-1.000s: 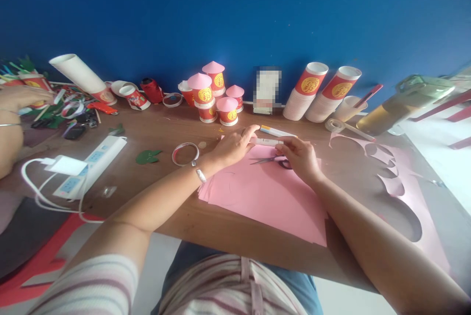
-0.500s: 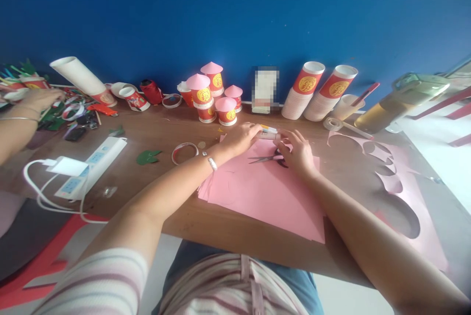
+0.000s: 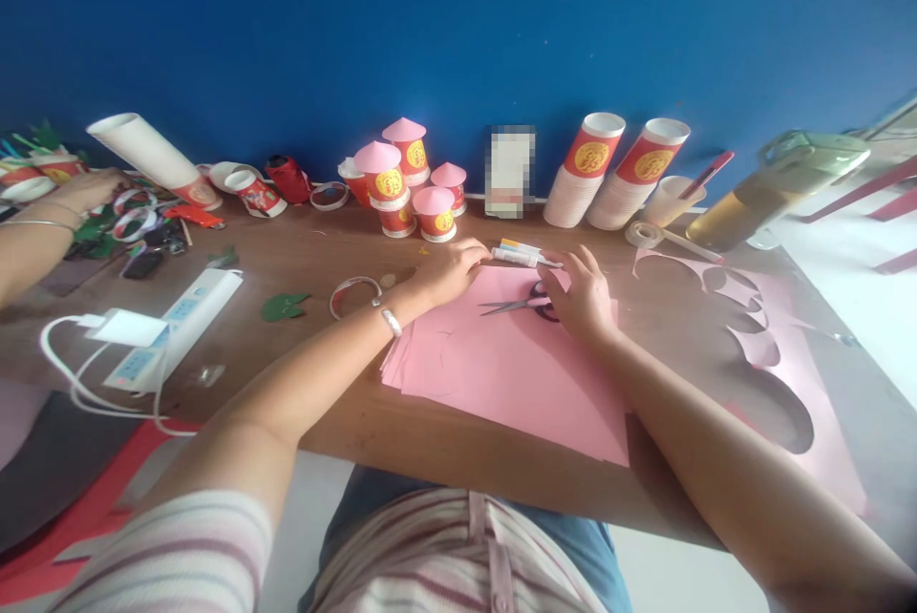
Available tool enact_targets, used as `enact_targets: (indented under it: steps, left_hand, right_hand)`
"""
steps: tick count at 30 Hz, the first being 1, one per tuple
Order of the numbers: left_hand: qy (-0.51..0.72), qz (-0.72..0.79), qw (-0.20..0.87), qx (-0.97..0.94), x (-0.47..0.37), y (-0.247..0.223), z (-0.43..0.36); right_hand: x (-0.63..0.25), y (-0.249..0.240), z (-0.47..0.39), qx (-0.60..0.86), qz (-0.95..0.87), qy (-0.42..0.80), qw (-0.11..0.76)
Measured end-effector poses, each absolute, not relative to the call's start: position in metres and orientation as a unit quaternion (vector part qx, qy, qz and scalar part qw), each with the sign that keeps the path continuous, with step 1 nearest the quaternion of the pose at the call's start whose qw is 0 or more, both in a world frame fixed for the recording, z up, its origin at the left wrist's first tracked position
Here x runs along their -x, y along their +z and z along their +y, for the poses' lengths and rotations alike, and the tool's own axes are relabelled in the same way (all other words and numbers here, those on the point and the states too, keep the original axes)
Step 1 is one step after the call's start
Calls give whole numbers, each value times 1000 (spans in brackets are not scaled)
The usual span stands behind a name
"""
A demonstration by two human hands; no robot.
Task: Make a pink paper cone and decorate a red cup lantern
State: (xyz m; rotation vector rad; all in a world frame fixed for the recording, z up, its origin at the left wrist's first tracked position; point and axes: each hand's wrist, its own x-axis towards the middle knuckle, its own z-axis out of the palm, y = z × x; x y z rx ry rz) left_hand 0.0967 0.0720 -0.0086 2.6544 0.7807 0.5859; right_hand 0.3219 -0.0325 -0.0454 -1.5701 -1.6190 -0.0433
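On the table just beyond a stack of pink paper [image 3: 487, 360] lie two small white tubes side by side, a nearer one [image 3: 514, 258] with a narrow tip and a farther one [image 3: 510, 243] with an orange end. At the left end of the near tube is my left hand [image 3: 453, 271], its fingers stretched forward and holding nothing. My right hand [image 3: 582, 296] has its fingers apart, close to the narrow tip; whether they touch it I cannot tell. Beside that hand, dark-handled scissors [image 3: 512, 306] rest on the paper.
Cups with pink cone tops [image 3: 387, 174] stand along the wall, with stacked cups [image 3: 584, 169] farther right. A drink bottle [image 3: 770, 188] leans there. Cut pink paper [image 3: 823, 384] lies right. At left are a power strip [image 3: 176, 327] and another person's hand [image 3: 100, 188].
My left hand has moved left, away from the tubes, and now shows them in plain view. My right hand stays near the tube's tip. The view has shifted slightly.
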Motion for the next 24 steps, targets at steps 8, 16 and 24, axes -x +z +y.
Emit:
enact_targets:
  steps: [8, 16, 24]
  left_hand:
    - [183, 220, 126, -950, -57, 17, 33]
    - [74, 144, 135, -978, -34, 25, -21]
    - [61, 188, 141, -970, -5, -6, -33]
  right_hand:
    - [-306, -38, -43, 527, -752, -63, 391]
    - [-299, -44, -48, 495, -794, -70, 347]
    - [-296, -49, -43, 527, -799, -82, 279]
